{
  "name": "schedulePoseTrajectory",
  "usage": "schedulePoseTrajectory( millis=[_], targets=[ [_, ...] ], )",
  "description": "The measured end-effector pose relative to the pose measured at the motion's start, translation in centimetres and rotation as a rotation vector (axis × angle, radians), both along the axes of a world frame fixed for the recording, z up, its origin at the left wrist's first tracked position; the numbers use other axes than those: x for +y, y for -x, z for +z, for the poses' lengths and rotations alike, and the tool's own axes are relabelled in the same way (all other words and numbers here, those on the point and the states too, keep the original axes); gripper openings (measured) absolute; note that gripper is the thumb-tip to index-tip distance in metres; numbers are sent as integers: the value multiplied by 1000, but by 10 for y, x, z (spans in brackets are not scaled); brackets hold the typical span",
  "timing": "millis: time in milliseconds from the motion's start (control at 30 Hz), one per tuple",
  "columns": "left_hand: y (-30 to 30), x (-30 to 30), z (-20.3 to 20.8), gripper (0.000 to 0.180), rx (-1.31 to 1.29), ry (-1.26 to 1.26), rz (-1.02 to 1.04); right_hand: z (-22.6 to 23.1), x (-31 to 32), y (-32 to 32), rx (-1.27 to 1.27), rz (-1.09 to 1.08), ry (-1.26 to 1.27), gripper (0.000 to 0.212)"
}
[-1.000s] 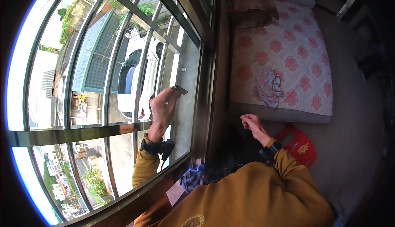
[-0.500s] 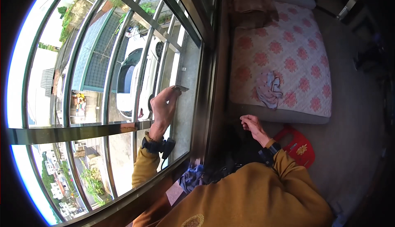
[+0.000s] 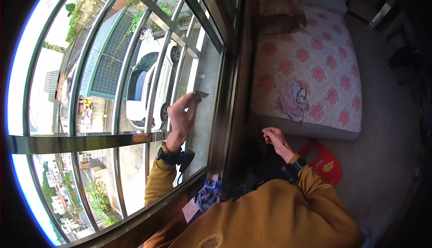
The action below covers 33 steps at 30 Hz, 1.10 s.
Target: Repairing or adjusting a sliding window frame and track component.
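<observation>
Both hands are apart, one on each side of a window frame (image 3: pixel 228 81). The left hand (image 3: pixel 181 118) pinches a small flat piece (image 3: pixel 201 94) at the fingertips, with the other fingers bent inward. The right hand (image 3: pixel 278 142) is mostly closed, the thumb close to the forefinger; whether something is inside, I cannot tell.

On the left is the largest thing, a grille of metal bars (image 3: pixel 118 93). Its wide cross strap (image 3: pixel 81 144) ends, to the eye, just beside the left wrist; whether they touch, I cannot tell. Between bars and frame runs a grey strip of open room, and the small piece projects over it, its free end pointing to the frame's edge, near but apart.

To the right, the flowered bed (image 3: pixel 330 63) has its near edge just beyond the right hand, which has open space around it. Outside the bars stands a white car (image 3: pixel 167 78). Near the right forearm is a red object (image 3: pixel 320 161) bearing a gold mark, and a crumpled pale cloth (image 3: pixel 293 104) lies on the bed. On the sweater is a round emblem (image 3: pixel 210 241), too unclear for reading.
</observation>
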<state>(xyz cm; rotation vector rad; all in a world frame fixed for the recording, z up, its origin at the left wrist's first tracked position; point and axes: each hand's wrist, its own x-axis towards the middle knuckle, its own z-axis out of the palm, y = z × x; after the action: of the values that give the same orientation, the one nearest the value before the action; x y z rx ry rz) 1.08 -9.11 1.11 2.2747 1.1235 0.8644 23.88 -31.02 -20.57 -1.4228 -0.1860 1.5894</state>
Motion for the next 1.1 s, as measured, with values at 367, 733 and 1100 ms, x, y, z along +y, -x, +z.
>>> schedulePoseTrajectory(
  millis=[367,733,1100],
  targets=[
    [-3,4,0,17,-100,27,55,4,6,3,-23,32,1,12],
    [35,-28,59,13,-105,-161,-85,4,4,3,7,21,-4,12],
    [23,-14,114,9,-341,-193,-110,7,10,6,4,28,-56,11]
  ],
)
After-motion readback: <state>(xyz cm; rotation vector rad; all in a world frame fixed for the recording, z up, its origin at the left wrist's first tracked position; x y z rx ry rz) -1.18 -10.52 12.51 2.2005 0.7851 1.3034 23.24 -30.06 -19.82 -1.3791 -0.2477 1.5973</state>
